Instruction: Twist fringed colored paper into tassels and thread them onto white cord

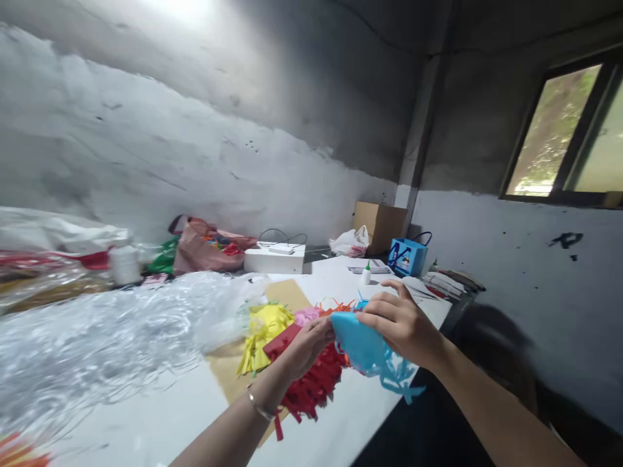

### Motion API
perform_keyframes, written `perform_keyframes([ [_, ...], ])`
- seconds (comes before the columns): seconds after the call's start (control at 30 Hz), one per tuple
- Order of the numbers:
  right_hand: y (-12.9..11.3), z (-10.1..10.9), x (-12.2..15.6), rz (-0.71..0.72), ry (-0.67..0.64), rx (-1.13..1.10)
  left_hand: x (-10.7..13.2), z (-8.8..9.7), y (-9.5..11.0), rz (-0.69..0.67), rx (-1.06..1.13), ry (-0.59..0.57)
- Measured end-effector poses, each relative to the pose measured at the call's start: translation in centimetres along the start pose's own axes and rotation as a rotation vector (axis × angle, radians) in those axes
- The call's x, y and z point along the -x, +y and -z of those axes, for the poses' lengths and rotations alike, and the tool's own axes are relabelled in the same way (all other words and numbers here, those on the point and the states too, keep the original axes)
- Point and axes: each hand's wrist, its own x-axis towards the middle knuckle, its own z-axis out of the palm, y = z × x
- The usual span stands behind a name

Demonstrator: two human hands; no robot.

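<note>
A light blue fringed paper piece [359, 344] is raised over the table, its cut strips hanging at the lower right. My right hand [402, 322] grips its upper right edge with curled fingers, thumb out of sight. At its left edge, the fingertips of my left hand [311, 344] pinch the blue paper; a bracelet circles that wrist. Under my left hand lies red fringed paper [311, 390], with yellow fringed paper [265, 329] beside it on the left. Pink paper [307, 316] and orange strips show behind my hands, partly covered.
Shiny clear plastic strands [136, 334] spread over the left of the white table [165, 415]. A small green-tipped bottle [366, 273] stands beyond my hands. Farther back are a white box [274, 261], a pink bag [202, 250], a blue bag [407, 257] and a cardboard box [382, 227].
</note>
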Motion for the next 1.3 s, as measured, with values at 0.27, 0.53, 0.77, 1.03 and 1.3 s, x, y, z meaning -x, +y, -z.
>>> perform_keyframes([
  [0.27, -5.0, -3.3, -3.2, 0.014, 0.090, -0.198, 11.3, 4.8, 2.4, 0.068, 0.163, 0.118],
  [0.53, -10.4, -6.0, -5.1, 0.030, 0.161, -0.420, 18.2, 7.0, 3.6, 0.073, 0.168, 0.435],
  [0.77, -14.3, -6.0, -4.7, 0.062, 0.201, -0.501, 22.4, 5.2, 4.0, 0.124, 0.327, 0.389],
  [1.03, -17.7, -6.1, -3.9, 0.112, 0.186, -0.516, 27.7, 1.8, 3.5, 0.171, 0.648, 0.414],
  [1.3, -19.0, -8.0, -3.2, 0.145, 0.219, -0.608, 29.6, 0.9, 0.7, 0.166, 0.657, 0.537],
])
